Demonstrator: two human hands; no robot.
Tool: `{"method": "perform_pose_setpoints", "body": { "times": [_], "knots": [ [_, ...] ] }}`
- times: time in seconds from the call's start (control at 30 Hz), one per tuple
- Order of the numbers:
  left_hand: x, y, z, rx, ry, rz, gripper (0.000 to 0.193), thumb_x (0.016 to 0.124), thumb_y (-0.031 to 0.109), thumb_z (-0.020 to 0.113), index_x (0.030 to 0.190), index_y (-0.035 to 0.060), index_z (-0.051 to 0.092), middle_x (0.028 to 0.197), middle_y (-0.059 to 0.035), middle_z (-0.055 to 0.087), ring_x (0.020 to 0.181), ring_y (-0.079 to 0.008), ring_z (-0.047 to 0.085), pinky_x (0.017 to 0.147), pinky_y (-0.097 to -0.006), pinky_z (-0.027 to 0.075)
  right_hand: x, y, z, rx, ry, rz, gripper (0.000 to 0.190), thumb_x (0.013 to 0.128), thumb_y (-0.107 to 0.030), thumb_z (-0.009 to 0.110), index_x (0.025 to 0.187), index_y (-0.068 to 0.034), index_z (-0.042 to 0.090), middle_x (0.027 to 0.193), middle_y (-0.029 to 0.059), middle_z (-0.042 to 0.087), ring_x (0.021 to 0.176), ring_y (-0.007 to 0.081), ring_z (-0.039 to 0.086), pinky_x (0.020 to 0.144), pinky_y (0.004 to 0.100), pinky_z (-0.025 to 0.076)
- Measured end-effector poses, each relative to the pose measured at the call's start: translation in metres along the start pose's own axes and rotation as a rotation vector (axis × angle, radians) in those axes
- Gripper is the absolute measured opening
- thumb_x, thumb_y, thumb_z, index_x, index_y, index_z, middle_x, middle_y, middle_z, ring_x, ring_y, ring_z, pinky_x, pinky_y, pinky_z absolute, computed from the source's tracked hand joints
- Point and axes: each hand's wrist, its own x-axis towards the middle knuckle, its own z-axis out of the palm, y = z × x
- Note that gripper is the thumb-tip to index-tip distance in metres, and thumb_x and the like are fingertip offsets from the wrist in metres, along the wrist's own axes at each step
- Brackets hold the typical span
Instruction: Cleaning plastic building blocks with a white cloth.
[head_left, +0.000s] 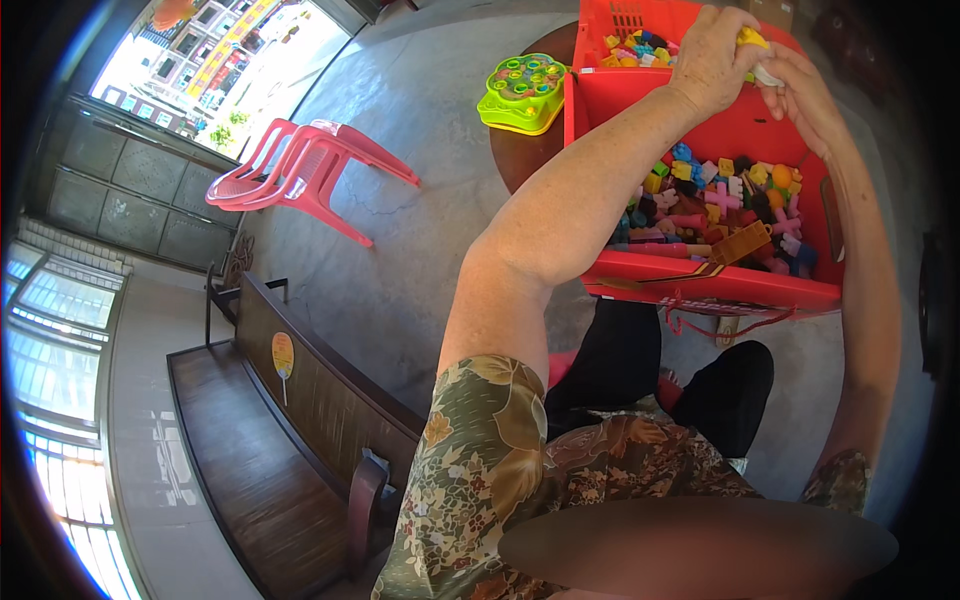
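Both hands meet above the far side of a red box (637, 105) full of loose toy pieces. My left hand (711, 58) grips a small yellow toy piece (752, 37), mostly covered by the fingers. Against it, my right hand (806, 94) pinches a small white item (766, 75); whether it is cloth or plastic I cannot tell. Inside the box lie mixed plastic building blocks, among them a pink cross-shaped piece (722, 198), an orange ball (781, 176) and a brown-orange block (741, 244) near the front wall.
Behind the box stands a red basket (592, 34) with more blocks. A green toy (521, 94) sits on a dark round table (510, 157) at its left. Pink plastic chairs (300, 165) and a dark wooden bench (262, 450) stand on the left. A red cord (739, 321) hangs from the box front.
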Motion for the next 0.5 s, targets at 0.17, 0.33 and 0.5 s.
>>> {"method": "perform_pose_setpoints", "body": {
  "times": [0.17, 0.33, 0.5],
  "knots": [
    [-0.005, -0.015, 0.005, -0.367, -0.169, -0.647, 0.032, 0.097, 0.034, 0.041, 0.106, 0.0043, 0.05, 0.075, -0.0089, 0.054, 0.058, -0.02, 0.055, 0.056, -0.0316, 0.049, -0.01, -0.023, 0.034, -0.167, 0.179, -0.182, 0.018, 0.087, -0.014, 0.054, 0.101, -0.003, 0.054, 0.078, 0.0013, 0.057, 0.06, 0.0053, 0.052, 0.05, 0.0192, 0.042],
    [-0.003, -0.01, -0.001, -0.885, -0.221, -1.079, 0.042, 0.101, 0.038, 0.024, 0.105, 0.0041, 0.049, 0.076, -0.008, 0.057, 0.055, -0.0156, 0.054, 0.052, -0.0332, 0.055, -0.003, -0.031, 0.028, -0.842, 0.202, -0.713, 0.013, 0.086, -0.016, 0.059, 0.086, -0.003, 0.055, 0.085, 0.0046, 0.053, 0.077, 0.0142, 0.053, 0.069, 0.0267, 0.043],
    [0.001, 0.004, 0.008, -0.715, -0.112, -0.792, 0.015, 0.098, 0.02, 0.043, 0.1, 0.0067, 0.049, 0.078, -0.0052, 0.056, 0.059, -0.0119, 0.056, 0.054, -0.0254, 0.052, -0.007, -0.028, 0.02, -0.852, 0.216, -0.72, 0.013, 0.089, -0.015, 0.055, 0.091, -0.003, 0.057, 0.086, 0.0053, 0.057, 0.077, 0.0146, 0.056, 0.067, 0.0279, 0.046]
  ]
}}
